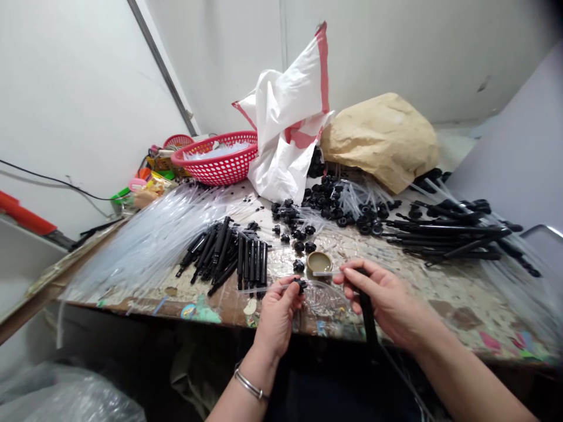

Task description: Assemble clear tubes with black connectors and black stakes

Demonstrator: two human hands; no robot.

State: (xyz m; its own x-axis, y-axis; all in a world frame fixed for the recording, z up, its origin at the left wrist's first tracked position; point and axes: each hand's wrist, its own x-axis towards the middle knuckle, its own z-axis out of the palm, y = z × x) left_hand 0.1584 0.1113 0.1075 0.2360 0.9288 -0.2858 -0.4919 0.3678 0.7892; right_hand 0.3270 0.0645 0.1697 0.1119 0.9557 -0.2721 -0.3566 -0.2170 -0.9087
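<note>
My left hand (pixel 281 302) is closed on a small black plastic cap (pixel 299 285), with a thin clear tube running from it. In my right hand (pixel 373 293) is a black plastic rod (pixel 367 313) that hangs down past the table edge. The same hand pinches a clear tube (pixel 325 274), its end pointing left over a small round dish (pixel 319 264) of liquid. One loose black cap (pixel 298 266) lies beside the dish. Left of my left hand, short black tubes (pixel 252 261) lie side by side in a row.
Long clear tubes (pixel 127 246) spread over the table's left side. Behind are a red basket (pixel 215 164), a white sack (pixel 285 117) and brown paper (pixel 382 138). Black caps (pixel 325 199) are heaped in the middle, black rods (pixel 448 237) at right.
</note>
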